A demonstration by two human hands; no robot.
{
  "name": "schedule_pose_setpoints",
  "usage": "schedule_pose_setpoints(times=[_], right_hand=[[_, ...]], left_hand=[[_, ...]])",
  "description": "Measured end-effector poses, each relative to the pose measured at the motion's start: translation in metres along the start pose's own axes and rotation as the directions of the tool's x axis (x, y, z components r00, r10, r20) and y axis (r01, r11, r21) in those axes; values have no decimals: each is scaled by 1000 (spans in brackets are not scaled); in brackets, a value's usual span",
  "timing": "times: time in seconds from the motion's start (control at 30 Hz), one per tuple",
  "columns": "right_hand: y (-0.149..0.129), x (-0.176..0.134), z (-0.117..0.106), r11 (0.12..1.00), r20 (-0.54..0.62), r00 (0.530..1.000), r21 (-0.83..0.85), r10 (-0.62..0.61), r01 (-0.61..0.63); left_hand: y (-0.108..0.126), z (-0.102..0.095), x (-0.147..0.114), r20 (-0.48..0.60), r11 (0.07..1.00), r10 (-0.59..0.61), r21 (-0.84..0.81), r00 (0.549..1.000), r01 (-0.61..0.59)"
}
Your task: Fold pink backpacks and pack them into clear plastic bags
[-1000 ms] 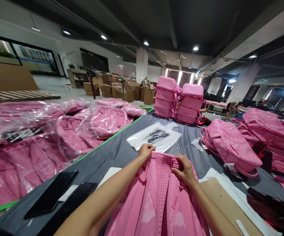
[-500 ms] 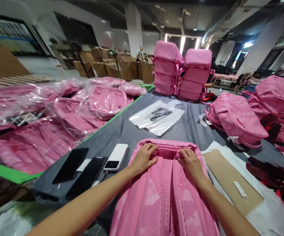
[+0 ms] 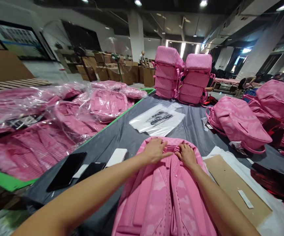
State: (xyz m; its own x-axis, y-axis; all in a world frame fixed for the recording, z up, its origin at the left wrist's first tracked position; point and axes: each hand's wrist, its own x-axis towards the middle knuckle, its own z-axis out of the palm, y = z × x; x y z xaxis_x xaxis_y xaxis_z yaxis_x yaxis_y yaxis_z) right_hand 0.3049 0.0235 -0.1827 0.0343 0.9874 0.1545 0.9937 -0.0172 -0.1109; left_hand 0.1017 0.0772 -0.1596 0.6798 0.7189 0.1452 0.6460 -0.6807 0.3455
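Flanking the backpack (image 3: 156,193) under left hand (image 3: 154,151) and right hand (image 3: 187,156), grips unclear: phone (image 3: 66,172), brown board (image 3: 235,183); plastic bag (image 3: 158,119) just beyond

One pink backpack (image 3: 154,200), strap side up — left hand (image 3: 156,150) and right hand (image 3: 187,155) touch its top end; one printed white bag (image 3: 158,120) lies beyond, one brown board (image 3: 232,180) at right.

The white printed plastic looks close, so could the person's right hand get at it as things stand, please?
Probably yes: the white printed plastic lies just beyond the pink backpack, with only the backpack's top edge between, though the right hand would have to leave the backpack.
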Motion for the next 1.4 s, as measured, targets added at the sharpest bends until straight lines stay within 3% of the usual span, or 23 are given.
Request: schedule_pose_setpoints(times=[0.1,0.2,0.37,0.47,0.53,0.67,0.8,0.93,1.03,1.13,1.27,1.4], right_hand=[[-3,-5,13,1000,-14,1000,-15,26,-26],[-4,-6,13,999,19,999,-35,32,-31],[19,4,-28,996,130,990,-63,-61,70],[39,31,-56,993,196,978,-84,-64,82],[46,56,-62,991,293,953,-86,-76,105],[44,102,-42,980,507,856,-103,-98,173],[39,116,-24,970,595,800,-137,-82,201],[33,96,-34,959,518,852,-192,-80,207],[25,86,-46,957,484,871,-204,-84,206],[22,95,-50,969,481,872,-161,-90,189],[26,107,-37,987,453,888,-95,-75,132],[23,83,-15,990,321,946,-142,45,1]], left_hand=[[23,23,-11,32,990,133,-44,991,-132],[33,42,-13,58,989,127,-78,990,-122],[29,49,-14,16,986,134,-100,991,-132],[26,51,-17,-15,983,141,-117,990,-142],[24,57,-19,-43,981,146,-126,988,-150],[17,76,-25,-157,975,149,-140,976,-171],[12,89,-27,-313,991,92,-69,945,-119],[14,78,-12,-201,999,-2,-41,980,-6],[12,64,6,-137,999,-1,-34,991,-4],[6,61,17,-175,999,-19,-35,984,13],[-2,70,13,-240,998,-43,-46,970,33],[-5,79,11,-331,1000,3,-25,944,-12]])
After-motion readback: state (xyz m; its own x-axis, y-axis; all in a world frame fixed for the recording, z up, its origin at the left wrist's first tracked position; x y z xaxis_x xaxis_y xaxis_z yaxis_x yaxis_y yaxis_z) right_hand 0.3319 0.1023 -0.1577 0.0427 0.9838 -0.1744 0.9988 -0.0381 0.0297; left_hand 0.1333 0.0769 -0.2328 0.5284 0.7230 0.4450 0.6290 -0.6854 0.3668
